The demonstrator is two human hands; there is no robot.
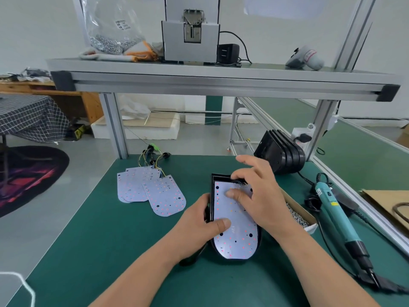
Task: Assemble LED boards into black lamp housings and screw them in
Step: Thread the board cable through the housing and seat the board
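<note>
Green matting covers the tabletop (106,235), and near its middle lies a black lamp housing (212,187), long axis running away from the person, rounded end nearest. A white LED board (236,238) sits inside it, its outline just within the housing's rim and its wired end at the far, square end. The left hand (199,227) grips the housing's left wall, fingers curled round the outside and thumb laid flat on the board. The right hand (259,196) is spread over the far half of the board, thumb pressing on its face, fingertips down at the wired end, index finger lifted clear; it grasps nothing. Just beside the housing on the right a cardboard box of screws (298,216) runs almost against its edge, and a teal electric screwdriver (336,213) lies beyond that, near the tabletop's right rail. Spare LED boards (152,193) fan out to the left, well apart from the housing, with bare mat between. More stacked housings (281,154) stand at the far right corner.
</note>
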